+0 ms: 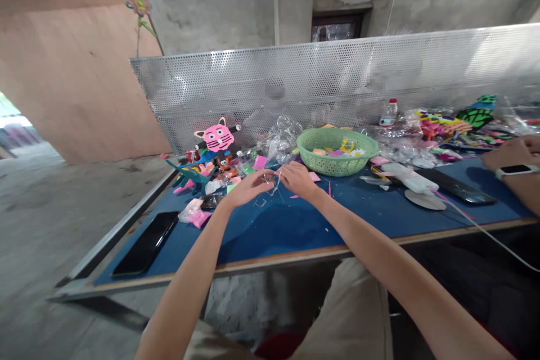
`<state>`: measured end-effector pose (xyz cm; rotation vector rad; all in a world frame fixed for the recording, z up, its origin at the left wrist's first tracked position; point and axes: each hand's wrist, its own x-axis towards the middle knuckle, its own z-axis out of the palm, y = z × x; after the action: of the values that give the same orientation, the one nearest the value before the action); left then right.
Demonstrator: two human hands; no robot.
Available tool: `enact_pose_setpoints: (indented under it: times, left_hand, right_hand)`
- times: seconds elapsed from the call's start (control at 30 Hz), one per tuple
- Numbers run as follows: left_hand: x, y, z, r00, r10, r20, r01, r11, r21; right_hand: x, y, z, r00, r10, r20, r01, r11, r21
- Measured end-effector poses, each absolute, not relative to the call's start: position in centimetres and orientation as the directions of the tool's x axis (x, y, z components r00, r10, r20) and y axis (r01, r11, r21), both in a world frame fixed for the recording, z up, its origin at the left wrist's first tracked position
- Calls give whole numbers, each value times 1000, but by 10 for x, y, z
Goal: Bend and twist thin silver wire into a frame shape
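Note:
Both of my hands meet over the middle of the blue table (270, 236). My left hand (252, 187) has its fingers bent round a thin whitish wire or thread (276, 187). Close on its right, my right hand (296, 179) pinches the same thin strand, which hangs down in a loose loop between the hands. The exact fingertip contact is too small to make out. Just behind the hands lie a pink clay packet (260, 162) and crumpled clear plastic (283, 138). A green basket (337, 166) holding colourful pieces stands behind my right hand.
A black phone (145, 243) lies at the left edge. A pink cat face (217, 138) stands among clay figures. To the right are a white device (409, 178) with a cable, a dark phone (458, 185), a bottle (388, 112) and another person's hands (512, 158). A perforated metal screen (253, 84) runs behind.

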<state>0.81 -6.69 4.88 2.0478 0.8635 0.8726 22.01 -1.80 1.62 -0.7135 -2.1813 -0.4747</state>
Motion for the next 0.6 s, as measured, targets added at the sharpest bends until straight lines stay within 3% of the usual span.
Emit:
enact_pose_setpoints:
  times: [0.13,0.23,0.33,0.47,0.6]
  left_hand:
    - [13,-68,50,579,786,214,282,-440,852]
    - [17,-65,48,463,828,316,333,-493,804]
    - [19,-61,45,372,825,424,372,-551,747]
    - [21,-57,41,342,817,464,385,-572,724]
    - [20,-53,36,294,802,519,422,-596,683]
  right_hand:
    - [216,-22,16,-573,285,768,589,795,145]
    - [215,-23,15,-564,298,770,585,803,118]
    - [214,-24,12,-536,361,764,593,805,36]
    - [211,-24,9,-451,476,755,599,788,-140]
    - [211,-23,9,-499,506,703,514,826,-230]
